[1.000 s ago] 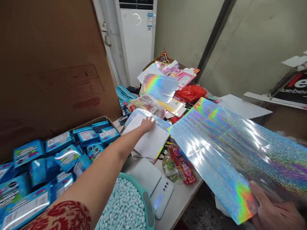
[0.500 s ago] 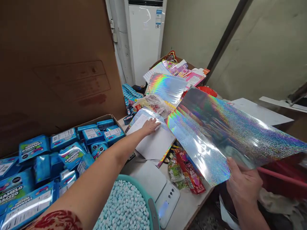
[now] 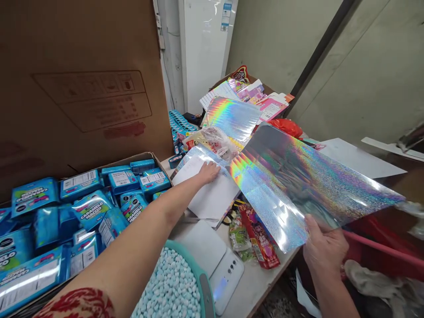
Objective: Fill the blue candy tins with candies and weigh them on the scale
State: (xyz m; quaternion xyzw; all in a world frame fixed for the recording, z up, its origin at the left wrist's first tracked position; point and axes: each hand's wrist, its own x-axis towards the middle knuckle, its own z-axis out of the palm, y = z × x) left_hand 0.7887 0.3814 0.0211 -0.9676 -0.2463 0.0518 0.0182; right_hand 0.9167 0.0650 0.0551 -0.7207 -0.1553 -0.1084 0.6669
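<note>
My left hand [image 3: 209, 172] lies spread on a stack of white sheets [image 3: 212, 196] on the table, its fingers apart. Shiny rainbow-silver edges show beneath the white sheets. At the right, my right hand [image 3: 326, 245] pinches the near edge of a large holographic silver sheet [image 3: 298, 176] between thumb and fingers. That sheet is raised at a slant, and its left corner meets the right side of the stack. Behind the stack, another holographic sheet [image 3: 232, 117] rests on plastic packets [image 3: 212, 140].
A carton of blue candy packs [image 3: 92, 207] stands at left. Nearest me are a teal basin [image 3: 202, 282] of small pale candies and a white scale [image 3: 228, 278]. Red and green packets [image 3: 260, 240] lie at the table edge; a red tub [image 3: 384, 249] is lower right.
The holographic sheet and my right hand have shifted slightly left in the view. My left hand stays on the white sheets. The view itself has moved a little.
</note>
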